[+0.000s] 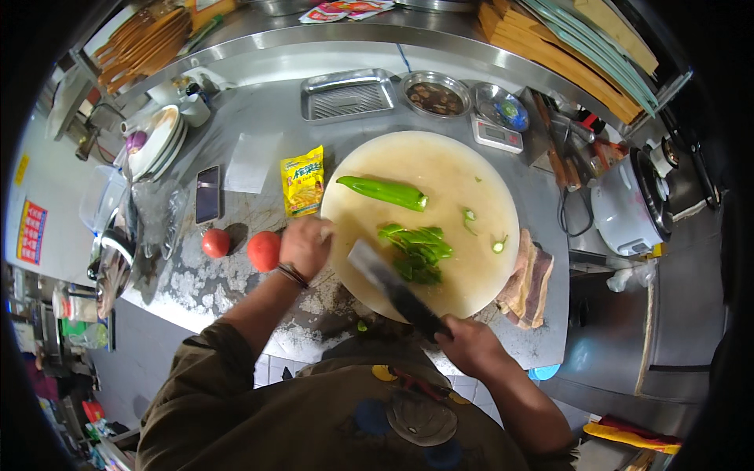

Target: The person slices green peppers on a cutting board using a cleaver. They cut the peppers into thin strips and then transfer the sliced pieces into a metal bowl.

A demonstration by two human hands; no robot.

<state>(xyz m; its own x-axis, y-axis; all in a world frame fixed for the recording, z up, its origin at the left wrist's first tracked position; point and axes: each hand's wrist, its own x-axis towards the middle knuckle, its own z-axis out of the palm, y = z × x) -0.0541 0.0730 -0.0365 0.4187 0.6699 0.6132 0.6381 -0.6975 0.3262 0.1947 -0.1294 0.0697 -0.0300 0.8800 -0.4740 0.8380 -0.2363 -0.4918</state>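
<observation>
My right hand point(473, 347) grips the dark handle of a kitchen knife point(396, 289). The blade angles up and left over the front of a round white cutting board point(377, 150). On the board lie a green pepper point(383, 193) with its stem end cut off and a pile of cut green pepper pieces point(415, 250). My left hand point(306, 247), blurred, is at the board's left edge; whether its fingers hold anything is unclear. Right beside it sits a larger tomato point(263, 251), with a smaller tomato point(215, 243) farther left.
Behind my left hand lies a yellow food packet point(303, 181); a phone point(208, 194) lies farther left. A metal tray point(349, 96), a bowl of dark liquid point(436, 95) and a kitchen scale point(498, 134) line the back. A striped cloth point(528, 281) touches the board's right side.
</observation>
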